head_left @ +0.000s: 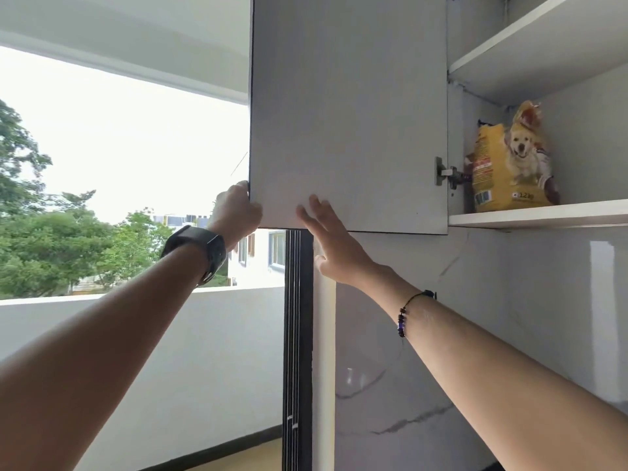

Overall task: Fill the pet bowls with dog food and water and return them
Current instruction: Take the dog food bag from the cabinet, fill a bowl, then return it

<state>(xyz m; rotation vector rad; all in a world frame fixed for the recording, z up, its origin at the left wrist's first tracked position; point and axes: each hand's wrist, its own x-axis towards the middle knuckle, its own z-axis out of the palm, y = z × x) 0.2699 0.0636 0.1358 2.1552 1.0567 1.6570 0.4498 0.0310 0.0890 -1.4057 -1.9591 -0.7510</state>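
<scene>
Curled over the free left edge of the pale grey flat-panel cabinet door (350, 110), the left hand (238, 209) grips it at the lower corner, mid-frame, a black wristwatch (200, 251) on that wrist. At centre, the right hand (331, 241) lies flat with fingers straight and spread against the door's lower face, holding nothing. At right, the yellow dog-food bag printed with a golden dog (511, 161) stands upright on the white lower shelf (543, 215), just beside the metal hinge (447, 175). No pet bowls are in view. To fetch the bag well, I would keep the door held wide with the left hand and send the right hand round its lower edge to the bag's middle.
</scene>
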